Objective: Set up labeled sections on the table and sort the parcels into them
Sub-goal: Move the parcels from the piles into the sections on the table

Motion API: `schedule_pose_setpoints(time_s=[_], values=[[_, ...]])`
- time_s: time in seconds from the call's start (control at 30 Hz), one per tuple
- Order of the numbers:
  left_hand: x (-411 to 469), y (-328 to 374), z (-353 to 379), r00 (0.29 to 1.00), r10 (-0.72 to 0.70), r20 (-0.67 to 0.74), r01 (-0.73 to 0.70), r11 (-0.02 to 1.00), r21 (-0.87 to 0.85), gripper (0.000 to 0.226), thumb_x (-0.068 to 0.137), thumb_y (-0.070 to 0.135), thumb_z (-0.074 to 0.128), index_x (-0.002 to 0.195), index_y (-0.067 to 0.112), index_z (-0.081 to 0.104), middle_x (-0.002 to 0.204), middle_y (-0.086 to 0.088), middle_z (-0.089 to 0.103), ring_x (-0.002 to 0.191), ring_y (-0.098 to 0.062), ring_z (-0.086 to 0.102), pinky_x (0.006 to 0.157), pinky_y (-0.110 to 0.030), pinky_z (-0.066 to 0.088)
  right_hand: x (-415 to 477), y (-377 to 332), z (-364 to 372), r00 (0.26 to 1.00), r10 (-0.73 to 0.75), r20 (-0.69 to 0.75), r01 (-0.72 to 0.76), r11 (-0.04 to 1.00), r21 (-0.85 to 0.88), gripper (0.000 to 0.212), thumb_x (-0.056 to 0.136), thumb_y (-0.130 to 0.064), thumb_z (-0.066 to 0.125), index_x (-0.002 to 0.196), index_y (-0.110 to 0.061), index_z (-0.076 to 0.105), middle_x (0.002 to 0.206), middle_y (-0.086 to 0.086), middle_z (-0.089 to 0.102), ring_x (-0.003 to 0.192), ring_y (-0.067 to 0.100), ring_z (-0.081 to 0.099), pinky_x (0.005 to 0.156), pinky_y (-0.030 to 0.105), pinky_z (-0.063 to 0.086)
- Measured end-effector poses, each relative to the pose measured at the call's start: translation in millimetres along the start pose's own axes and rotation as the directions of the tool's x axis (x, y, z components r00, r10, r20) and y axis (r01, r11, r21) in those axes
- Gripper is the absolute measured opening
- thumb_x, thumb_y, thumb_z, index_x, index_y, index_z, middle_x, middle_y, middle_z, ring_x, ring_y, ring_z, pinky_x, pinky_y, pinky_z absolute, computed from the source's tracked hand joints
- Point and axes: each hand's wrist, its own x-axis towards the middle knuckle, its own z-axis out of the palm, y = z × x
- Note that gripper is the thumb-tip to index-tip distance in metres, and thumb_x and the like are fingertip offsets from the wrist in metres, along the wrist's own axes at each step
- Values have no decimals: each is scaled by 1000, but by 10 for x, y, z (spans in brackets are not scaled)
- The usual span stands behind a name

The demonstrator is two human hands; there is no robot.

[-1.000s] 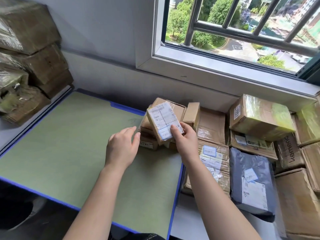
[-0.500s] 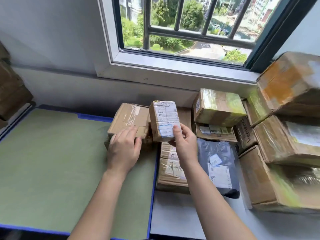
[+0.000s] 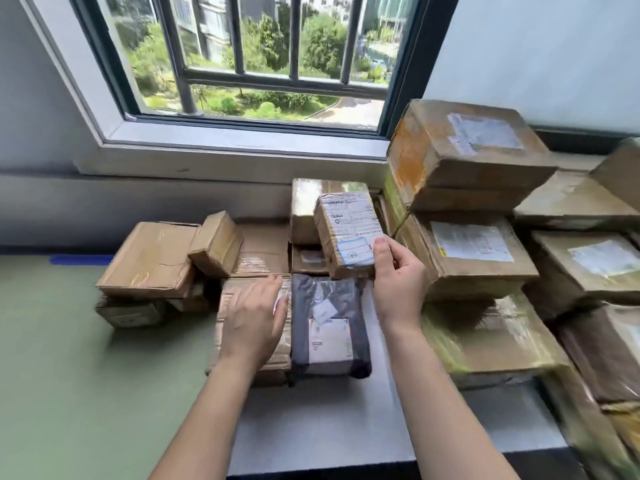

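I look down on a barred window (image 3: 263,74) above a grey sill. Below it the green table (image 3: 62,358) fills the left of my view, with a grey ledge beside it. Large brown cartons (image 3: 464,154) are stacked at the right, several wrapped in clear tape and carrying white labels.

On the table's far right corner a flat carton (image 3: 149,259) lies on other boxes, and a little box (image 3: 215,244) leans tilted against its right edge. A grey mailer bag (image 3: 329,327) lies flat between my two forearms, label up. Touching its left side is a taped carton (image 3: 228,292).

The small parcel (image 3: 348,233) is lifted above the grey bag, in front of the cartons under the sill, standing upright with its label facing me.

My right hand (image 3: 394,271) pinches its lower right corner, thumb on the blue-edged sticker and fingers curled behind. My left hand (image 3: 254,318) lies palm down over the taped carton, fingers straight and pressed together. It is blurred, so I cannot tell whether it presses down.
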Motion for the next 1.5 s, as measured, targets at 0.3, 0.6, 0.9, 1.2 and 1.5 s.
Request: schedule_pose_setpoints(time_s=[0.3,0.6,0.9,1.2,1.5], values=[[-14,733,490,997,63,35,-65,995,75,39,85,32,39,99,9,67,88,-6,69,79,-28,66,69,-37,51,374,15,-1114,990,-89,-113,72,986,-148,23,100,-26,52,114,-19,68,98,-12,67,89,-8,61,70,-1,40],[-149,776,923,999,-37,-1,37,999,7,35,84,27,41,95,10,69,99,-4,70,88,-26,66,74,-36,53,702,336,-1552,978,-136,-159,67,923,-378,28,99,-29,50,113,-12,69,111,4,68,99,17,60,76,23,38],[-125,816,999,993,-92,-68,96,994,56,33,84,27,42,95,14,69,95,0,69,82,-24,65,71,-36,49,837,397,-1372,959,-205,-194,91,876,-474,18,96,-24,51,98,-9,61,95,3,63,87,19,51,62,19,28],[-150,821,1019,992,-73,-102,80,995,66,34,83,26,43,98,14,70,98,1,69,88,-21,64,75,-35,46,850,446,-1429,951,-262,-162,188,910,-369,32,96,-35,46,102,-8,62,96,-3,60,95,24,57,82,36,47],[-134,748,950,1000,-15,-18,16,999,34,29,83,24,47,100,12,68,101,-2,66,95,-22,61,80,-37,47,712,195,-1387,863,-488,-133,370,788,-491,21,91,-16,55,104,-6,68,105,8,67,104,24,55,96,23,36]])
